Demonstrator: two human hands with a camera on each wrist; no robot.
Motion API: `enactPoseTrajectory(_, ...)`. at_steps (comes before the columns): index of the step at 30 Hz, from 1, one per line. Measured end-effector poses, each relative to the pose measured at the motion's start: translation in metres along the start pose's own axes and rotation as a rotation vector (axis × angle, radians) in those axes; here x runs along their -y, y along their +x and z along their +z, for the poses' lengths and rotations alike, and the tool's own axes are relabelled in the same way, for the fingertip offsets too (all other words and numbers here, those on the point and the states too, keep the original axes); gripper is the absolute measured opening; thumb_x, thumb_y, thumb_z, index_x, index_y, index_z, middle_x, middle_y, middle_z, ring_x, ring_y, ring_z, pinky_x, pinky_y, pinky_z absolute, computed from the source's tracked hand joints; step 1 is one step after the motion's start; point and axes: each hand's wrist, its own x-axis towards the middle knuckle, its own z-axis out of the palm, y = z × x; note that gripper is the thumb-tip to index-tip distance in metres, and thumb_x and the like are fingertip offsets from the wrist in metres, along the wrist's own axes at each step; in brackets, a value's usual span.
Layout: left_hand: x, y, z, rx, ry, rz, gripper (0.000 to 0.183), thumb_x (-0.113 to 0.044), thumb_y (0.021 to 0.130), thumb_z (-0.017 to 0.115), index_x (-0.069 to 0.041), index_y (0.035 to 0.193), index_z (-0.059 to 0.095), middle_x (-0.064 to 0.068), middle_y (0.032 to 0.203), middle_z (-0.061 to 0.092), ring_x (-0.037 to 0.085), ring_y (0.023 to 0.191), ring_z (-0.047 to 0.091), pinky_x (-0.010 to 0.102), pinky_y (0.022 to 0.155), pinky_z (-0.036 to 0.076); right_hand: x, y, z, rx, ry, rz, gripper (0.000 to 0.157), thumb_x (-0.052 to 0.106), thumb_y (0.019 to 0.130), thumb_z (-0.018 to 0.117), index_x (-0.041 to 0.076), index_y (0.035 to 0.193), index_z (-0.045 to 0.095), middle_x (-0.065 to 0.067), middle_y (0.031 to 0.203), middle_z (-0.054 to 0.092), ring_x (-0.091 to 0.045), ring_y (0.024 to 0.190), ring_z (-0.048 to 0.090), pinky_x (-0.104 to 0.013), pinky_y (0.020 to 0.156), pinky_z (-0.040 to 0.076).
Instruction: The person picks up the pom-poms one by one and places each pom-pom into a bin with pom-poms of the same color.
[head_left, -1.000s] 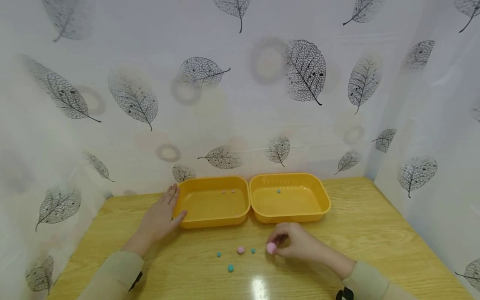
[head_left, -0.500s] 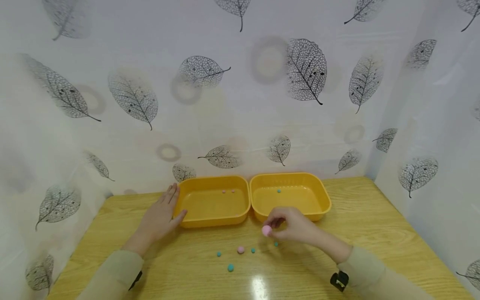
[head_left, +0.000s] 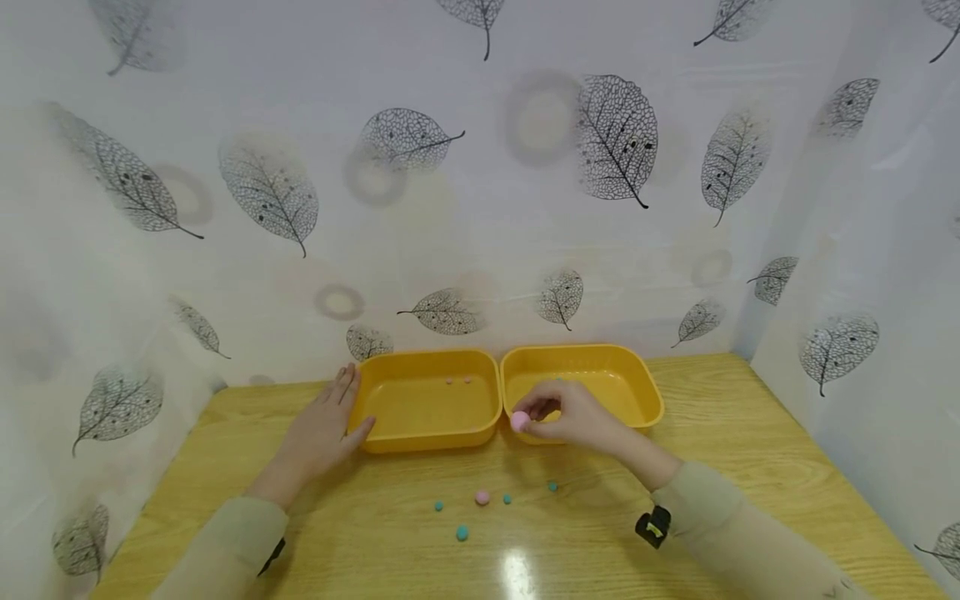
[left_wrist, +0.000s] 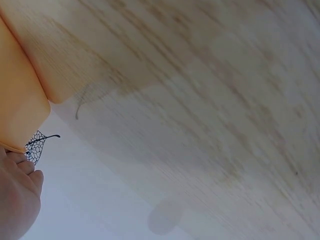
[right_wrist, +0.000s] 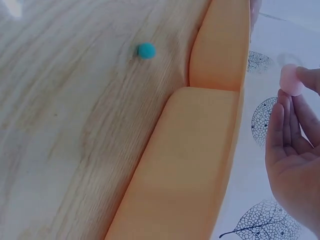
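Between thumb and fingertips my right hand (head_left: 576,417) pinches a pink ball (head_left: 520,422), held above the front rim of the right yellow tray (head_left: 643,417), near where the two trays meet. The right wrist view shows the same pink ball (right_wrist: 290,80) above the rim's level. My left hand (head_left: 318,433) lies with straight fingers along the left end of the left yellow tray (head_left: 429,442), its thumb at the front rim. Two tiny pink balls (head_left: 458,381) sit inside that left tray. My right hand largely hides the inside front of the right tray.
In front of the trays, a pink ball (head_left: 482,497), a larger teal ball (head_left: 462,532) and several small teal balls (head_left: 552,486) lie on the wooden table (head_left: 360,542). A leaf-patterned curtain (head_left: 480,208) stands right behind the trays.
My right hand has lifted the pink ball off the table and carried it up and slightly left to the right tray's front rim. A small teal ball has come into view. My left hand stays put.
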Motion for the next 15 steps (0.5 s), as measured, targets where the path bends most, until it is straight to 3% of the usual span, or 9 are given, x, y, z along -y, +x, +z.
enactPoseTrajectory(15,0.000,0.001,0.000,-0.002,0.002,0.002,0.078,-0.039,0.109,0.053,0.015,0.160,0.027,0.031,0.173,0.021,0.047,0.161,0.025,0.058,0.131,0.028,-0.005,0.043,-0.004,-0.039,0.046,0.066,0.022,0.008,0.093,0.080,-0.003,0.112,0.079,-0.018,0.106,0.080,-0.017,0.090,0.074,-0.028,0.084,0.064)
